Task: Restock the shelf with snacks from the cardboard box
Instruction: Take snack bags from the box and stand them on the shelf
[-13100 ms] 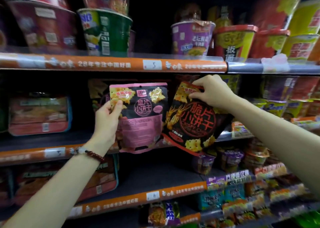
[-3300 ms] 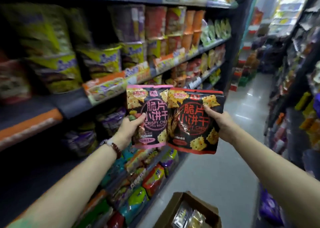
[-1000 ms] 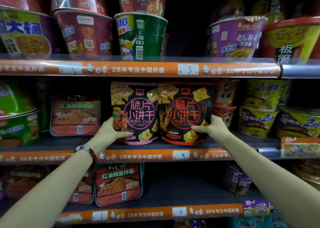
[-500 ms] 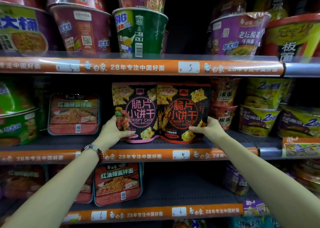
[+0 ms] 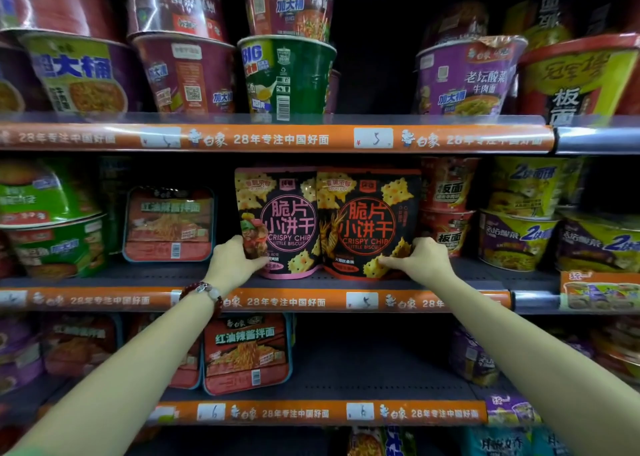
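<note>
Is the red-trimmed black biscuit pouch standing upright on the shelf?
Upright: red-trimmed black biscuit pouch stands base-down on the grey middle shelf, steadied by the right hand.

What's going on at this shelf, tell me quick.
A person is restocking snacks. The left hand holds the pink-trimmed biscuit bag and the right hand holds the red-trimmed biscuit bag. Both bags stand upright, side by side and touching, on the middle shelf, between a flat noodle tray and stacked red noodle cups. Neither bag is let go yet.

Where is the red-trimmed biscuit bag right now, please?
The red-trimmed biscuit bag stands mid-frame on the middle shelf, held by the right hand, between the pink-trimmed bag and red noodle cups.
</note>
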The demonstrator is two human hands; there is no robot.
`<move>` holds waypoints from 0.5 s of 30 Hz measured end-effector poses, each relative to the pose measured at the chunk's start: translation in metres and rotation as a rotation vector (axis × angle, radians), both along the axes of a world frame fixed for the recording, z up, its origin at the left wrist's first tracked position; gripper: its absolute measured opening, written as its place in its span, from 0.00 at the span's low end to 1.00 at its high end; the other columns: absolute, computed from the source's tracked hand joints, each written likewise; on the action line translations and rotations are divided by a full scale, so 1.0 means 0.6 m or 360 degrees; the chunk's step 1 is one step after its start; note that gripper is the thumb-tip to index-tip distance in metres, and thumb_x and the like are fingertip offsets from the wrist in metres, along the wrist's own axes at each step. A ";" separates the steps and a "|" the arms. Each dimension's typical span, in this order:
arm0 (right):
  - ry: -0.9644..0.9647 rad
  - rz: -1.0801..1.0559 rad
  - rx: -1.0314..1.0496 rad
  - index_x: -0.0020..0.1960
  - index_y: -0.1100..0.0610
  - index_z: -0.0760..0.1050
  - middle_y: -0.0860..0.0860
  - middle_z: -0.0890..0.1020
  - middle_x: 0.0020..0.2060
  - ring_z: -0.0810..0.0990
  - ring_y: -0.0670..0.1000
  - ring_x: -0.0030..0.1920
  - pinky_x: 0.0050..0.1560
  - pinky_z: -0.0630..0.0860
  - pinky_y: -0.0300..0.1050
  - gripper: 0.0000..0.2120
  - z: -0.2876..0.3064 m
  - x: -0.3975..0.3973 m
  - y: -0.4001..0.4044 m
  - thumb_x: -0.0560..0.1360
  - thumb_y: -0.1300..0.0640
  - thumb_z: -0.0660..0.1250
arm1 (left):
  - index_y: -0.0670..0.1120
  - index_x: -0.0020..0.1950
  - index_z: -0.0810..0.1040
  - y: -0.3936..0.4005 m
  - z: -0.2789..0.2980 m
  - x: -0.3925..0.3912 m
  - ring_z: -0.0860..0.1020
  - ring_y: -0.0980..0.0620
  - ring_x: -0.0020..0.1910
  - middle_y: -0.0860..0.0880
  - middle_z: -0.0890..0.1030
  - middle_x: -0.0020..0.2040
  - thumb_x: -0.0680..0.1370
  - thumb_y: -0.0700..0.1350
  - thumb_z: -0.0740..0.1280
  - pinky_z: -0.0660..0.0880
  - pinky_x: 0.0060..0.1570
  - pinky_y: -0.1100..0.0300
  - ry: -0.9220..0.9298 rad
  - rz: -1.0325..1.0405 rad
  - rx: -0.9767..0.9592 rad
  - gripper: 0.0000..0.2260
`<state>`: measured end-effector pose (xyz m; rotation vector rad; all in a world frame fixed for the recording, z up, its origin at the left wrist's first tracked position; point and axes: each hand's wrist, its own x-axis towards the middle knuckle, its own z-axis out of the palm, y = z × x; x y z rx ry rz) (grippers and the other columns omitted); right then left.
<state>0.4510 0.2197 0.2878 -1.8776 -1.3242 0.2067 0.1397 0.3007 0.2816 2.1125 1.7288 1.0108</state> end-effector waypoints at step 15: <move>-0.0548 0.0233 0.0025 0.50 0.58 0.77 0.55 0.82 0.46 0.80 0.56 0.45 0.44 0.80 0.51 0.10 0.014 -0.045 -0.056 0.71 0.55 0.71 | 0.43 0.49 0.78 -0.070 0.025 0.078 0.78 0.47 0.44 0.46 0.80 0.43 0.72 0.45 0.71 0.77 0.44 0.54 0.0341 -0.0231 0.0295 0.09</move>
